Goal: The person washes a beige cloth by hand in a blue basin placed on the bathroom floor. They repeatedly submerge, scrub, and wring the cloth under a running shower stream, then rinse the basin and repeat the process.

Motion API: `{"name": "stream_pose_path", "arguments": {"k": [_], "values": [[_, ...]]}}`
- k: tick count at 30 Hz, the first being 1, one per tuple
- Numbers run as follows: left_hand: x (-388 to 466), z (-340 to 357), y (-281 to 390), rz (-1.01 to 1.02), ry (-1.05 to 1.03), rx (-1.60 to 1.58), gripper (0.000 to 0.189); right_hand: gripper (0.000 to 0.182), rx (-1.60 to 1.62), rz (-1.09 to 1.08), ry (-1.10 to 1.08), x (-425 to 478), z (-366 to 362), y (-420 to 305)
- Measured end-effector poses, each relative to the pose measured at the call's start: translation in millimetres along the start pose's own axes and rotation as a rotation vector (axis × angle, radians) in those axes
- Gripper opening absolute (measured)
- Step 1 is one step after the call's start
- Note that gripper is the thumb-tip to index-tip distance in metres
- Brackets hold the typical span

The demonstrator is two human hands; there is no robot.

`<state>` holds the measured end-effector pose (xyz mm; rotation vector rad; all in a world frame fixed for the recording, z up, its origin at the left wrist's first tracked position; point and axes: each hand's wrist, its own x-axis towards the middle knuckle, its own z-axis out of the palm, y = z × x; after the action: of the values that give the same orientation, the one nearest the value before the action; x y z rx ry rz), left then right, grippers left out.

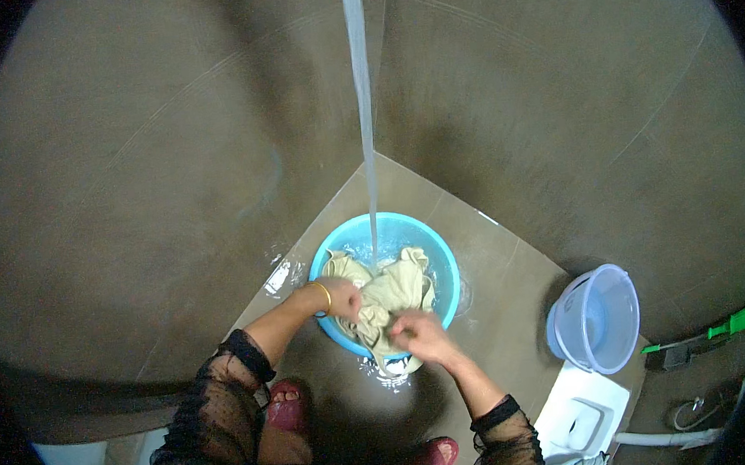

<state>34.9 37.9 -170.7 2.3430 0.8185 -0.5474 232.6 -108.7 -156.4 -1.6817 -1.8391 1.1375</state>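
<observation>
A round blue plastic basin [455, 282] stands on the floor before me, with water in it. Pale cream cloth [402, 282] lies wet and crumpled inside, and one part of it hangs over the near rim. From above, a stream of water [363, 103] falls into the basin; its source is out of view. My left hand [343, 297], a gold bangle at its wrist, is closed on the cloth at the basin's left side. Fingers curled, my right hand [422, 336] grips the cloth near the front rim. Both hands are blurred, and the cloth bunches between them.
Brown tiled walls meet in a corner behind the basin. To the right stands a translucent bucket [596, 320] beside a white squat toilet [580, 419]. A green-handled brush [741, 317] and a white pipe [669, 437] are farther right. My feet wear red slippers [288, 410].
</observation>
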Motion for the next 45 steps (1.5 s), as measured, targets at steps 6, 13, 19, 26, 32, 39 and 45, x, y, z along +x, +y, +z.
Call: {"name": "stream_pose_path", "arguments": {"k": [6,13,19,26,32,39,45], "values": [[68.6,82.5,29.0,-0.292,0.370,0.028,0.073,0.075,-0.720,0.099,0.175,49.4,17.0,33.6],[99.9,139.8,17.6,-0.294,0.171,0.066,0.070,0.077,-0.834,0.418,-0.455,69.1,55.4,87.5],[127.9,129.5,2.3,-0.244,0.126,-0.035,0.064,0.075,-0.346,0.409,-0.290,112.3,96.2,162.1],[145.3,113.8,-32.1,0.096,0.335,0.057,0.043,0.062,-0.511,0.450,0.230,120.8,189.5,168.6],[108.3,125.4,-14.6,-0.243,0.411,0.353,0.038,0.028,0.664,0.620,-0.379,76.6,42.6,70.1],[52.0,76.2,18.5,-0.010,-0.068,0.451,0.034,0.043,-0.169,0.534,0.711,86.1,22.5,97.5],[94.0,110.4,-90.1,0.137,0.170,-0.594,0.041,0.056,1.030,0.577,0.541,109.0,49.8,88.3]]}}
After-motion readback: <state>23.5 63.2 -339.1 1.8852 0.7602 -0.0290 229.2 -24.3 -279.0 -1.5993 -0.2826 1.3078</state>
